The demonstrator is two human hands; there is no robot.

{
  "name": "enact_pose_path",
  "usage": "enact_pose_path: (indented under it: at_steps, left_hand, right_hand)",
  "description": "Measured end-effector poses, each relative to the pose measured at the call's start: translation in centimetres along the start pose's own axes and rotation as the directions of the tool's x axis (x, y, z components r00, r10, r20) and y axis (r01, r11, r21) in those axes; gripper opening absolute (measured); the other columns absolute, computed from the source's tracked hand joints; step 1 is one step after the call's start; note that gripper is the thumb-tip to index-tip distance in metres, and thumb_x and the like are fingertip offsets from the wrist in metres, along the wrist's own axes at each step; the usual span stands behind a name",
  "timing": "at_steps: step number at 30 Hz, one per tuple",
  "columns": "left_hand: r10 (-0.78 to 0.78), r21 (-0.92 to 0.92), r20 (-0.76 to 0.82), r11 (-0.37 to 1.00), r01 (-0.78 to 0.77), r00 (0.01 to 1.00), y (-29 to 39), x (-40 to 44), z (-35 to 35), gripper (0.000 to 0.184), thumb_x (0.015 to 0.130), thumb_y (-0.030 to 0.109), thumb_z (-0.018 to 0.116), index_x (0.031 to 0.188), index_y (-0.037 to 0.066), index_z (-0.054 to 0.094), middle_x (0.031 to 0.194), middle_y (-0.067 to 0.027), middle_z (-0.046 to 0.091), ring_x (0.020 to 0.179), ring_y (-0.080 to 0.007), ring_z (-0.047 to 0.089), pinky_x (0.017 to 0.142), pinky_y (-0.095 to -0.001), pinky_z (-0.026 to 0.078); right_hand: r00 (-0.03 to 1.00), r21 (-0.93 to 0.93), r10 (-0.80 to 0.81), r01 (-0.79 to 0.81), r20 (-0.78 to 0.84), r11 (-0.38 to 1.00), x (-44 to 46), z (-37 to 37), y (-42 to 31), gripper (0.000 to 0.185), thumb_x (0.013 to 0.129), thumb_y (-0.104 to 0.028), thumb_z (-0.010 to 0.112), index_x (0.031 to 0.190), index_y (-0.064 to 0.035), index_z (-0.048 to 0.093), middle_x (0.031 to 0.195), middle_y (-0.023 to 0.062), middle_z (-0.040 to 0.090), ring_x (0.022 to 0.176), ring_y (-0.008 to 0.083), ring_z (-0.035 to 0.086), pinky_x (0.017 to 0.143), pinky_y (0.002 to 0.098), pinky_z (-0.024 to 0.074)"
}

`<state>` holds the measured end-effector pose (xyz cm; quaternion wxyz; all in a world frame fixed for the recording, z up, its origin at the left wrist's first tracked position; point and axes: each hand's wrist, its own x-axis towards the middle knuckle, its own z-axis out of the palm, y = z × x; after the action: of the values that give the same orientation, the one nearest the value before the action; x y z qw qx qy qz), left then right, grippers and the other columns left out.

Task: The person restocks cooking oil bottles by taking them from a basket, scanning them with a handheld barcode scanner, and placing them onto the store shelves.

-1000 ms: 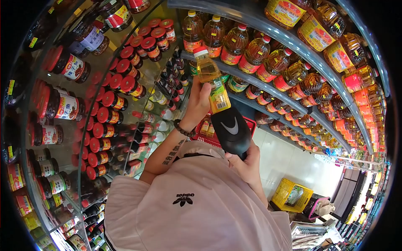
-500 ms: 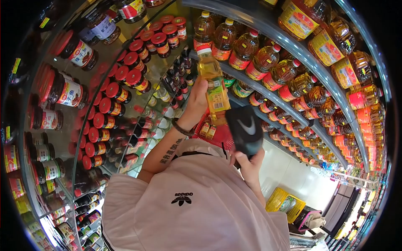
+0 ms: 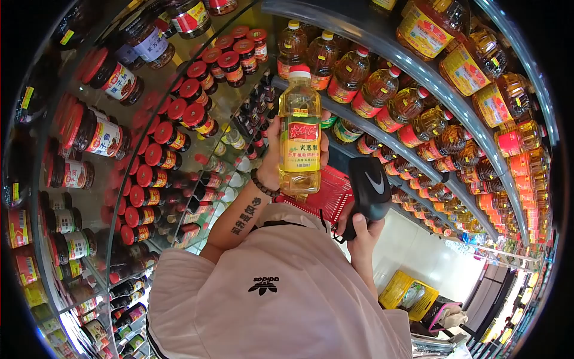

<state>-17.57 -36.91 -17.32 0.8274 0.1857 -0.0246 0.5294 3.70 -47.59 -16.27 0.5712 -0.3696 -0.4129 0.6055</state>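
My left hand point(image 3: 272, 157) is wrapped round a bottle of yellow cooking oil point(image 3: 300, 134) and holds it up, its red-and-white cap at the top. The front label, red, yellow and green, faces me. In my right hand point(image 3: 362, 234) is a black barcode scanner point(image 3: 371, 190), gripped by its handle, with its head just right of the bottle's lower part and apart from it. Behind and below the bottle shows a red plastic basket point(image 3: 335, 194), partly hidden by the bottle and the scanner.
On the left, glass shelves carry red-lidded jars point(image 3: 158, 154) and dark sauce jars point(image 3: 107, 137). Curved shelves on the right hold rows of larger oil bottles point(image 3: 379, 93). A yellow crate point(image 3: 391, 290) stands on the pale floor point(image 3: 418, 248) at lower right.
My left hand has turned the oil bottle so its front label faces me instead of a side with a barcode. The scanner has moved right, away from the bottle.
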Motion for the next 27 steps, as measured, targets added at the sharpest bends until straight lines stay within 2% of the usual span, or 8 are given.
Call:
enact_pose_path:
  at_steps: [9, 12, 13, 16, 17, 19, 22, 27]
  left_hand:
    - [-0.065, 0.064, -0.028, 0.996, 0.067, 0.997, 1.7, 3.1, 1.6, 0.078, 0.093, 0.071, 0.034, 0.118, 0.001, 0.055, 0.106, -0.0103, 0.061, 0.088, -0.0241, 0.064, 0.08, -0.0409, 0.054]
    - [0.031, 0.357, -0.016, 0.934, -0.023, 0.999, 4.3, 5.8, 3.8, 0.058, 0.093, 0.051, 0.049, 0.124, 0.003, 0.049, 0.115, -0.0106, 0.057, 0.098, -0.0246, 0.059, 0.088, -0.0422, 0.05]
    - [0.086, 0.463, 0.052, 0.881, -0.1, 0.995, 5.3, 7.1, 4.8, 0.045, 0.093, 0.034, 0.055, 0.125, 0.003, 0.048, 0.115, -0.011, 0.057, 0.103, -0.0264, 0.06, 0.093, -0.044, 0.049]
    - [0.283, 0.623, 0.033, 0.744, -0.241, 0.958, 7.3, 10.7, 7.7, 0.04, 0.092, 0.012, 0.06, 0.127, 0.0, 0.046, 0.121, -0.0136, 0.057, 0.113, -0.0263, 0.059, 0.099, -0.0409, 0.047]
    - [0.282, 0.62, 0.04, 0.745, -0.245, 0.958, 7.8, 12.2, 8.1, 0.04, 0.092, 0.012, 0.06, 0.127, 0.0, 0.046, 0.121, -0.0136, 0.057, 0.113, -0.0263, 0.059, 0.099, -0.0409, 0.047]
    - [0.48, 0.886, 0.125, 0.339, -0.315, 0.868, 8.6, 15.5, 9.0, 0.044, 0.088, 0.012, 0.069, 0.124, -0.001, 0.047, 0.119, -0.0135, 0.06, 0.108, -0.0207, 0.061, 0.095, -0.0344, 0.049]
    - [0.395, 0.93, 0.197, 0.215, -0.299, 0.897, 10.7, 20.2, 8.7, 0.049, 0.082, 0.016, 0.078, 0.116, -0.002, 0.048, 0.105, -0.0112, 0.063, 0.095, -0.017, 0.064, 0.083, -0.0314, 0.053]
    - [0.375, 0.966, 0.203, 0.076, -0.249, 0.905, 12.2, 27.1, 7.0, 0.054, 0.076, 0.018, 0.083, 0.112, -0.005, 0.05, 0.106, -0.0134, 0.065, 0.094, -0.0188, 0.066, 0.082, -0.0324, 0.053]
  right_hand:
    - [0.999, -0.025, 0.016, -0.017, -0.05, 1.0, 0.0, -0.8, 0.4, 0.032, 0.089, -0.019, 0.068, 0.107, 0.0024, 0.052, 0.078, 0.0102, 0.063, 0.052, 0.0145, 0.059, 0.048, 0.027, 0.048]
    - [0.991, -0.049, -0.04, 0.034, -0.129, 0.998, -0.1, -0.1, 0.2, 0.036, 0.088, -0.026, 0.07, 0.099, 0.005, 0.056, 0.074, 0.0104, 0.061, 0.049, 0.015, 0.056, 0.044, 0.0269, 0.0451]
    - [0.991, -0.039, -0.026, 0.021, -0.132, 0.999, -0.3, -0.3, 0.2, 0.029, 0.089, -0.02, 0.067, 0.1, 0.0034, 0.054, 0.075, 0.0103, 0.062, 0.05, 0.0147, 0.057, 0.046, 0.0273, 0.0472]
    - [0.989, -0.038, -0.027, 0.022, -0.147, 0.999, -0.5, -0.1, 0.0, 0.022, 0.09, -0.013, 0.065, 0.102, 0.0017, 0.053, 0.076, 0.0102, 0.063, 0.051, 0.0144, 0.059, 0.049, 0.0278, 0.049]
    - [0.986, -0.041, -0.028, 0.022, -0.162, 0.999, -0.7, 0.0, 0.0, 0.021, 0.09, -0.013, 0.065, 0.101, 0.0015, 0.053, 0.076, 0.0102, 0.063, 0.052, 0.0142, 0.058, 0.048, 0.028, 0.0489]
    - [0.982, -0.053, -0.04, 0.031, -0.183, 0.998, -0.8, 0.2, 0.1, 0.022, 0.09, -0.013, 0.065, 0.101, 0.0012, 0.053, 0.076, 0.0101, 0.063, 0.052, 0.0141, 0.058, 0.048, 0.0278, 0.0486]
    - [0.974, -0.061, -0.051, 0.038, -0.222, 0.997, -1.3, -0.1, 0.7, 0.023, 0.09, -0.014, 0.066, 0.102, 0.0008, 0.053, 0.076, 0.0099, 0.063, 0.052, 0.0139, 0.058, 0.047, 0.0271, 0.0479]
    - [0.935, -0.03, -0.11, 0.107, -0.337, 0.994, -1.4, 0.6, 0.7, 0.025, 0.09, -0.014, 0.066, 0.104, 0.0006, 0.052, 0.076, 0.0099, 0.063, 0.051, 0.0136, 0.058, 0.047, 0.0262, 0.047]
